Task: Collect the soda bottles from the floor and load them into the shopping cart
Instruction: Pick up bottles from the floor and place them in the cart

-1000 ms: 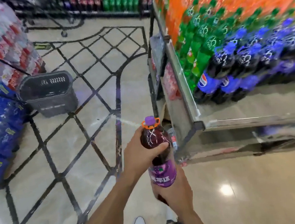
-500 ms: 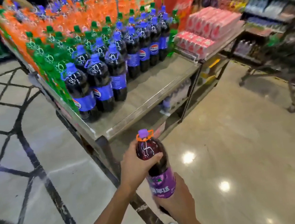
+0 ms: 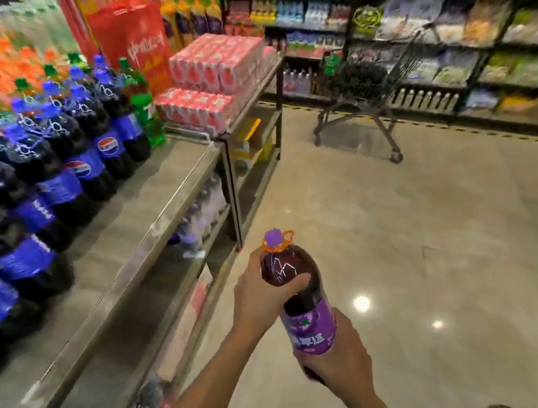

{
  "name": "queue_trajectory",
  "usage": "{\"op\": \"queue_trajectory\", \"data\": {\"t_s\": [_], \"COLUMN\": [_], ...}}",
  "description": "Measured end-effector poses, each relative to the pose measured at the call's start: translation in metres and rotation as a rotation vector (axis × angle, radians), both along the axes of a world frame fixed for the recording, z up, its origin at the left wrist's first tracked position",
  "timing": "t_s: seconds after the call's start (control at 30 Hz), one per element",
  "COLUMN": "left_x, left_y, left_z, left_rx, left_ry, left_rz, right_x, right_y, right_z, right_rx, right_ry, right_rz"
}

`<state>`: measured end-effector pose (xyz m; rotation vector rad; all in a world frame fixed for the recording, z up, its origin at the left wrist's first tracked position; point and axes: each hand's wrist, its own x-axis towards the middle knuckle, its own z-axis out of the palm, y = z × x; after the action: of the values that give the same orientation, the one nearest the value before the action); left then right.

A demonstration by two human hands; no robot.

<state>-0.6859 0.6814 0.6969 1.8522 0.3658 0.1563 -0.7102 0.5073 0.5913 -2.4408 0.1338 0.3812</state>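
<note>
One grape soda bottle (image 3: 304, 302) was up off the floor and in the person's hands, not yet loaded, so the carry looked about half done for this bottle. The right hand (image 3: 342, 363) was clenched round its base below the purple label. The left hand (image 3: 259, 295) was wrapped round the dark shoulder, thumb across the front, just under the purple cap with its orange ring. The bottle stood upright, close to the body.

Just beside the person on the left ran a display table (image 3: 145, 221) lined with Pepsi bottles (image 3: 81, 154), and pink multipacks (image 3: 214, 69) were stacked at its far end. Ahead lay shiny floor (image 3: 435, 215), with no loose bottles showing on it in this view. The shopping cart (image 3: 369, 92) sat well apart, parked near the back shelves (image 3: 442, 23). Its basket held something dark, too blurred to name. What was left, by this reckoning: cross the floor and set the bottle inside.
</note>
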Motion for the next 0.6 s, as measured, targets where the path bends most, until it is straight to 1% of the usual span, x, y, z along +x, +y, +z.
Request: {"op": "queue_trajectory", "data": {"t_s": [0.07,0.17,0.3,0.43,0.53,0.6], "left_x": [0.037,0.09,0.156,0.223,0.27,0.3], "left_y": [-0.007,-0.015,-0.017,-0.018,-0.019,-0.019], "left_z": [-0.001,-0.003,-0.008,-0.002,-0.002,-0.001], "left_rx": [0.034,0.003,-0.029,-0.02,-0.01,-0.004], "left_ry": [-0.002,0.01,0.028,0.028,0.017,0.007], "left_rz": [-0.061,-0.13,-0.206,-0.281,-0.327,-0.349], "right_x": [0.026,0.063,0.11,0.165,0.204,0.23], "right_y": [-0.005,-0.008,-0.009,-0.002,0.001,0.003], "right_z": [-0.001,0.013,0.028,0.035,0.032,0.034], "right_rx": [-0.001,-0.021,0.002,0.027,-0.014,-0.006], "right_ry": [-0.01,-0.049,-0.072,-0.061,-0.062,-0.071], "right_rz": [-0.054,-0.125,-0.19,-0.271,-0.293,-0.314]}}
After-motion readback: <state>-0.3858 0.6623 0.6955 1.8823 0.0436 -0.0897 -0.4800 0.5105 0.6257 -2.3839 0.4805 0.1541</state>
